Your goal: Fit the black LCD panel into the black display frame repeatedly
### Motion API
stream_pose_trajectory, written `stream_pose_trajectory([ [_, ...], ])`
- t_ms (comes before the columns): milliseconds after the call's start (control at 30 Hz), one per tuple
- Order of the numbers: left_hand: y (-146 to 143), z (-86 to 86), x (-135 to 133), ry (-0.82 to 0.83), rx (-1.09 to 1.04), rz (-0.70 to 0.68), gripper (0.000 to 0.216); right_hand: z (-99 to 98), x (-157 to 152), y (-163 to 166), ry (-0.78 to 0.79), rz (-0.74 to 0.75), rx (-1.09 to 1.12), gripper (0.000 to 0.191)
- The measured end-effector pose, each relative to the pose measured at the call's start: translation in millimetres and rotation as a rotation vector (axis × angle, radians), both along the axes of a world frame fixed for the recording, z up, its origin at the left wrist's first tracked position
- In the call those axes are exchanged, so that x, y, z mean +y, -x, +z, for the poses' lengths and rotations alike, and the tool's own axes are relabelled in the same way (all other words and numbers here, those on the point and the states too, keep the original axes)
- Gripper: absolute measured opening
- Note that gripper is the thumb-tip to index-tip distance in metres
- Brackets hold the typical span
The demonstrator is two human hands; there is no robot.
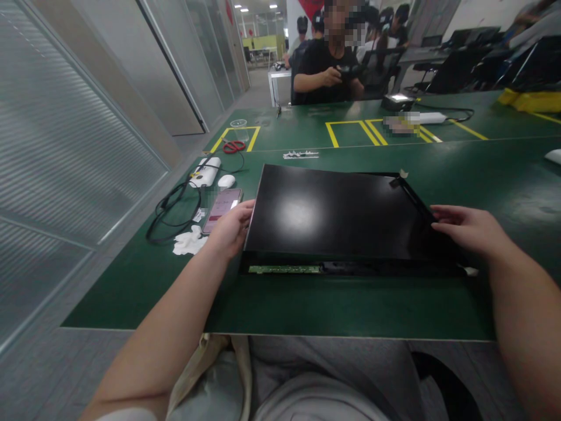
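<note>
A black LCD screen panel (333, 213) lies over a shallow black frame (394, 269), slightly out of line with it, so the frame shows along the right side and the near edge. A narrow green circuit board strip (284, 269) shows at the near left. My left hand (232, 229) grips the panel's left edge, fingertips hidden beneath it. At the right side, my right hand (467, 228) has its thumb and fingers closed at the frame's edge. Whitish tape tabs (471, 271) stick out at the frame's right corners.
Left on the green table (350, 310) lie a phone (222, 210), crumpled tissue (189, 241), black cable (160, 219), a white mouse-like object (227, 181) and red-handled scissors (234, 147). Behind them stands a clear cup (239, 130). A person (326, 73) sits across the table.
</note>
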State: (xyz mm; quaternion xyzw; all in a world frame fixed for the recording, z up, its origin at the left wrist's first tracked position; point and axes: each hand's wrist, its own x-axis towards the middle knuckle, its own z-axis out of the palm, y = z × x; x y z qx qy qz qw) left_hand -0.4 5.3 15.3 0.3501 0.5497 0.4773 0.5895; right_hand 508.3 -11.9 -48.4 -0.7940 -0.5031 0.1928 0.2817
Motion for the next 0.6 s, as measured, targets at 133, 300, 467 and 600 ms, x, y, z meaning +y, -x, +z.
stream_pose_trajectory([
  [133, -1, -3.3, -1, 0.034, 0.026, 0.035, 0.023, 0.7, -2, 9, -0.074, 0.017, 0.038, 0.069],
  [300, -2, -6.3, -7, -0.039, 0.128, -0.077, 0.038, 0.5, 0, 7, -0.046, 0.081, -0.048, 0.053],
  [467, -2, -11.4, -7, -0.069, 0.188, -0.08, 0.054, -4.7, 2, 0, -0.067, 0.123, -0.087, 0.049],
  [600, 1, -17.4, -5, -0.088, 0.222, -0.079, 0.058, -8.2, 2, -3, -0.073, 0.143, -0.098, 0.049],
])
